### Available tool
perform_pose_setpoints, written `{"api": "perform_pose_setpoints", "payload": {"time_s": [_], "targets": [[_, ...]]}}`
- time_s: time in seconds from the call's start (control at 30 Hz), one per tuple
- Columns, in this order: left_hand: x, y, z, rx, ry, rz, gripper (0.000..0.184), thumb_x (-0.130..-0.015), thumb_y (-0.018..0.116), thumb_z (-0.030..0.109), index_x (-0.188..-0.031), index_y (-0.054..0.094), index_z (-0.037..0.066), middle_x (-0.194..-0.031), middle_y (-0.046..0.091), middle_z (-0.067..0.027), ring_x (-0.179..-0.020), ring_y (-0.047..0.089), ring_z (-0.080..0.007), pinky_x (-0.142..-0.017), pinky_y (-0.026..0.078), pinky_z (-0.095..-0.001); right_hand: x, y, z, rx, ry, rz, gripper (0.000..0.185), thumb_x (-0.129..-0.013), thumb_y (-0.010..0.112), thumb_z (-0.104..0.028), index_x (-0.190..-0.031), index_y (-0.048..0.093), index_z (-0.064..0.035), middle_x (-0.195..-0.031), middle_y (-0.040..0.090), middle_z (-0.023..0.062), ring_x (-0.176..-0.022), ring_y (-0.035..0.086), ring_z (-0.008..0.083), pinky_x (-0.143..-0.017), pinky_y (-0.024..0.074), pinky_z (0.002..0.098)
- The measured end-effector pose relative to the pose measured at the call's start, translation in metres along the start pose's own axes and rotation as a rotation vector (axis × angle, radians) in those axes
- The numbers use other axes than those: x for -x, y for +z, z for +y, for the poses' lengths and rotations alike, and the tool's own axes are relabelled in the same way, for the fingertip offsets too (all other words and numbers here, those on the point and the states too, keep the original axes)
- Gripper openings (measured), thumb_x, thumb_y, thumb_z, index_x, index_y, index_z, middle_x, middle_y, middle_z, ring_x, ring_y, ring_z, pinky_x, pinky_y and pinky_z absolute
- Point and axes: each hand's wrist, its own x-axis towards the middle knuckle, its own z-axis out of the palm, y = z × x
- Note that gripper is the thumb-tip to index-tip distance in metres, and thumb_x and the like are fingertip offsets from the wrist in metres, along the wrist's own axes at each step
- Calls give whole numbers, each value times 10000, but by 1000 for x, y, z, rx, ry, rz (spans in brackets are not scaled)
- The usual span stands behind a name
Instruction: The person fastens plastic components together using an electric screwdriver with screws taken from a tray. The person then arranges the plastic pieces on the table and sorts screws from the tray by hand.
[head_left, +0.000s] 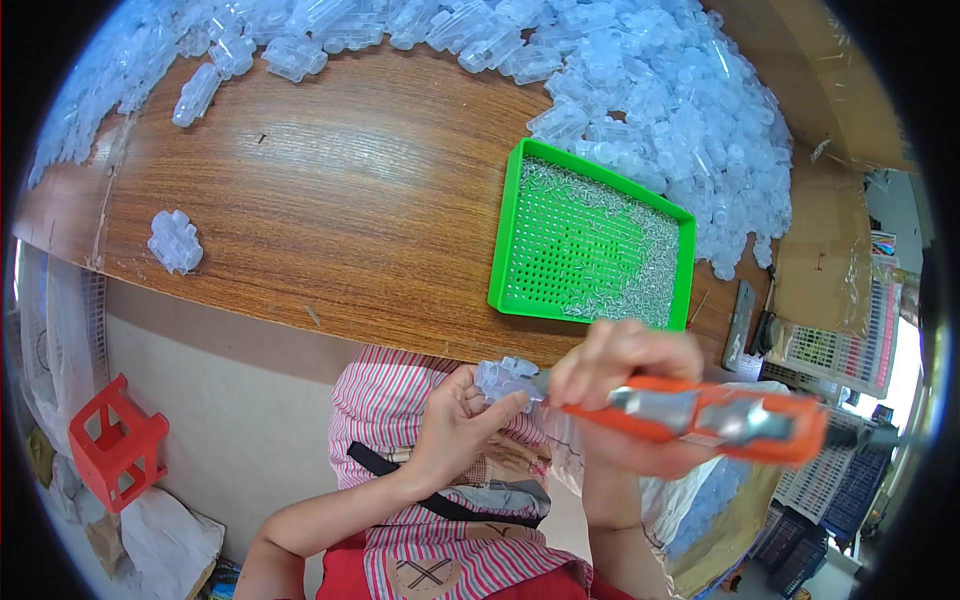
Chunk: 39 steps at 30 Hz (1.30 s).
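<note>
My left hand [455, 425] is closed on a translucent plastic piece [507, 381], pinched between thumb and fingers over my lap near the table's front edge. My right hand [635, 390] is wrapped round an orange power screwdriver [720, 420] with silvery patches on its body. The tool lies roughly sideways, its tip end pointing left at the plastic piece. Whether the tip touches the piece I cannot tell. Just beyond my right hand stands a green tray [508, 240] holding many small silvery screws [650, 270].
A big heap of translucent plastic pieces [660, 110] spreads along the back and right of the wooden table [350, 200]. One separate piece [175, 242] lies at the left. A red stool [118, 440] stands on the floor, and a bag of pieces [710, 505] sits at my right.
</note>
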Motion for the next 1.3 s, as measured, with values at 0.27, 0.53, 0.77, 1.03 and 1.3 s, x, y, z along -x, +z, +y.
{"api": "perform_pose_setpoints", "payload": {"time_s": [0.27,0.53,0.77,1.03,1.3], "targets": [[7,-4,17,-202,-156,-220,294,-949,531,144,-1197,485,-8,-1046,603,-34,-935,561,-71,-829,455,-240,-71,-21,27,83,-233,227,599,-882,466,-589,-1035,517,-12,-668,496,60,-625,507,159,-486,452,317],[1,-4,16,-153,-143,-253,300,-980,481,205,-1205,479,7,-997,581,-1,-902,533,-55,-811,447,-240,-77,-18,52,35,-248,262,363,-884,575,-322,-897,513,35,-613,524,62,-489,513,139,-478,465,283],[-1,-5,15,-183,-144,-241,315,-978,489,208,-1223,480,10,-1005,577,12,-897,531,-48,-792,449,-229,-77,-22,54,204,-248,239,523,-888,481,-556,-930,516,-36,-642,479,57,-573,502,147,-474,458,316],[-4,-6,8,-141,-147,-211,278,-976,496,182,-1191,504,7,-1007,573,10,-893,534,-49,-779,464,-226,-77,-24,56,165,-244,205,480,-886,509,-492,-931,508,-15,-662,501,71,-547,503,142,-474,461,300],[-2,-6,4,-132,-127,-181,305,-965,515,154,-1196,498,-45,-1055,612,-47,-936,561,-78,-819,468,-238,-50,-24,6,-70,-226,3,642,-845,500,-600,-1029,532,15,-754,517,93,-629,520,172,-495,477,308]]}}
